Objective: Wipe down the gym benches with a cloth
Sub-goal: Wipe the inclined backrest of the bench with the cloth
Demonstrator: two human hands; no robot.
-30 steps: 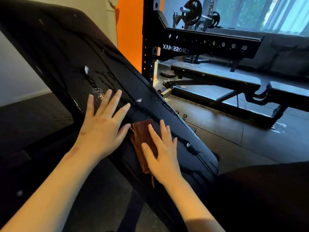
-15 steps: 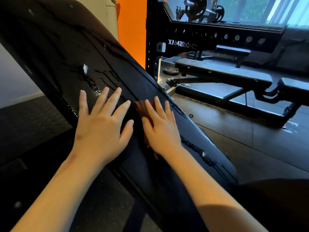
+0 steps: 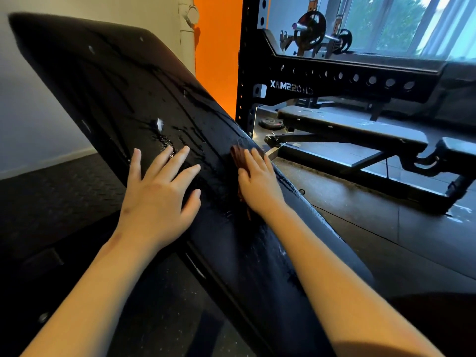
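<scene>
The brown cloth (image 3: 237, 157) is mostly hiding under the right hand (image 3: 258, 185), with only its top edge and lower fringe showing. That hand is pressing it flat, fingers straight, near the right edge of the tilted bench (image 3: 103, 86). The left hand (image 3: 159, 199) is resting spread and empty on the wet bench. Since a second ago, the cloth has been sliding higher up the bench.

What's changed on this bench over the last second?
The right hand has pushed the brown cloth up the tilted bench pad, along its right edge, and now covers most of it. The left hand stays flat on the pad beside the wet streaks; nothing was picked up or let go.
</scene>
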